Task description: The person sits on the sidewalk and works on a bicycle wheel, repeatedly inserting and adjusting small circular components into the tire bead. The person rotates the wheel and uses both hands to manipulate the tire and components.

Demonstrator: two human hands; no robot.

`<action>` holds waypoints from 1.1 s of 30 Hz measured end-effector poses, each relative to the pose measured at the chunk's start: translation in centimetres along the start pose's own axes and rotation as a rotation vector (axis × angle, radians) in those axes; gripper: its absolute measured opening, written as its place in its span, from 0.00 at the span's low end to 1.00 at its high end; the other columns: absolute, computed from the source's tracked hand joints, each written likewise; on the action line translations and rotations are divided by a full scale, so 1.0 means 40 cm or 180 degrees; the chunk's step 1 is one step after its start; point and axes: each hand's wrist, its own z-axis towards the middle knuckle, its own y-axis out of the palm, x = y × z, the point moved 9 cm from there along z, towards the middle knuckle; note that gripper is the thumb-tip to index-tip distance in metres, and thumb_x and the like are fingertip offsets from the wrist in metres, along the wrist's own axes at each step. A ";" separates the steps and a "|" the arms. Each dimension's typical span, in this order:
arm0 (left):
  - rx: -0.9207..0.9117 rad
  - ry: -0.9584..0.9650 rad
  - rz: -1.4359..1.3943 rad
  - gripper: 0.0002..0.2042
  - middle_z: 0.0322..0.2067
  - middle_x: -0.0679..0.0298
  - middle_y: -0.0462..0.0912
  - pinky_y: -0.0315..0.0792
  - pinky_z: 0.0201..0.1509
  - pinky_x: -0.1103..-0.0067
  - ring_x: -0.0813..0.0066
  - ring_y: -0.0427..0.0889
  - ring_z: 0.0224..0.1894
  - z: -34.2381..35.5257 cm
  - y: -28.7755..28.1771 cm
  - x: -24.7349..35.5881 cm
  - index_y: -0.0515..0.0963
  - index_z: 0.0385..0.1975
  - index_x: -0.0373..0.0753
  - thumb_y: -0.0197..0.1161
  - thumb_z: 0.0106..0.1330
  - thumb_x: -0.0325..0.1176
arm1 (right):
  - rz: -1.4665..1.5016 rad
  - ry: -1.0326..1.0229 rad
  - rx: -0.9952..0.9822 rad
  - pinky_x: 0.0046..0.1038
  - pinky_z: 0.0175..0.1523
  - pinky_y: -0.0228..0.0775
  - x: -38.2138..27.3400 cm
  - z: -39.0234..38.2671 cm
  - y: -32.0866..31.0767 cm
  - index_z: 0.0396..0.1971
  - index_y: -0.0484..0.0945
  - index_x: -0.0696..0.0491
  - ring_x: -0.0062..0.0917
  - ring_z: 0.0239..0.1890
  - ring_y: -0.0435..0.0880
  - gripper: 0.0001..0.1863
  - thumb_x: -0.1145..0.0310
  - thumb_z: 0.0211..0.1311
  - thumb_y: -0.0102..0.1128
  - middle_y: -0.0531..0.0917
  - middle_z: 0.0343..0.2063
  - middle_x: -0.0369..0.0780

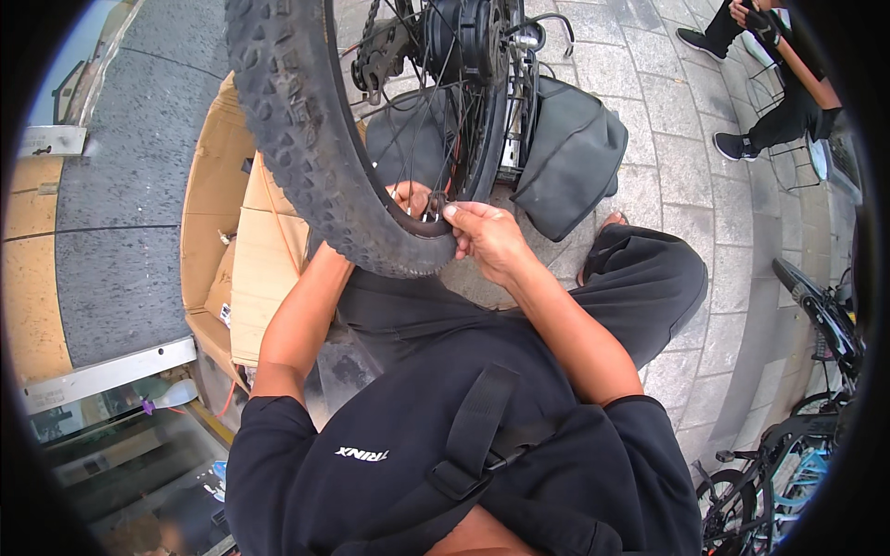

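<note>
A bicycle wheel with a fat knobby tyre [297, 139], a black hub [454, 42] and thin spokes fills the top centre, over my lap. My left hand [410, 199] reaches behind the tyre and shows between the spokes at the lower inner rim, its fingers curled and partly hidden by the wheel. My right hand [482, 239] is at the same part of the rim from the right, thumb and fingers closed at the rim beside the spoke ends; whatever small part they pinch is too small to make out. A chain and derailleur [375, 65] hang left of the hub.
An open cardboard box [209, 232] stands at my left beside grey boards [120, 185]. Dark grey bags [570, 157] lie on the pavement [667, 232] behind the wheel. Another person [788, 111] is at upper right. Several bicycles [816, 315] stand along the right edge.
</note>
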 end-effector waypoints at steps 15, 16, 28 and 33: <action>-0.0155 -0.0129 -0.0363 0.39 0.35 0.75 0.75 0.70 0.34 0.91 0.90 0.74 0.33 0.026 -0.021 -0.067 0.72 0.59 0.39 0.66 0.61 0.67 | 0.0209 0.0254 -0.0005 0.24 0.29 0.75 -0.033 -0.058 0.037 0.41 0.81 0.57 0.16 0.23 0.77 0.10 0.67 0.67 0.69 0.79 0.26 0.32; -0.0087 -0.0152 -0.0385 0.39 0.35 0.76 0.75 0.69 0.34 0.91 0.90 0.74 0.32 0.021 -0.025 -0.062 0.72 0.59 0.39 0.66 0.61 0.67 | 0.0211 0.0252 -0.0027 0.24 0.29 0.75 -0.032 -0.056 0.038 0.40 0.81 0.57 0.16 0.23 0.77 0.10 0.67 0.66 0.69 0.79 0.26 0.32; -0.0059 -0.0371 0.0401 0.21 0.36 0.71 0.85 0.72 0.37 0.89 0.89 0.80 0.36 0.007 0.036 0.025 0.77 0.56 0.35 0.65 0.73 0.45 | 0.0227 0.0367 0.0180 0.25 0.27 0.74 -0.032 -0.056 0.037 0.41 0.81 0.59 0.16 0.22 0.77 0.11 0.68 0.65 0.70 0.79 0.24 0.31; 0.0104 -0.0224 0.0713 0.17 0.37 0.70 0.86 0.73 0.41 0.87 0.88 0.80 0.38 -0.005 0.021 0.046 0.80 0.52 0.33 0.64 0.74 0.41 | 0.0246 0.0405 0.0156 0.23 0.24 0.73 -0.021 -0.041 0.036 0.39 0.82 0.59 0.15 0.20 0.76 0.10 0.69 0.64 0.70 0.79 0.24 0.31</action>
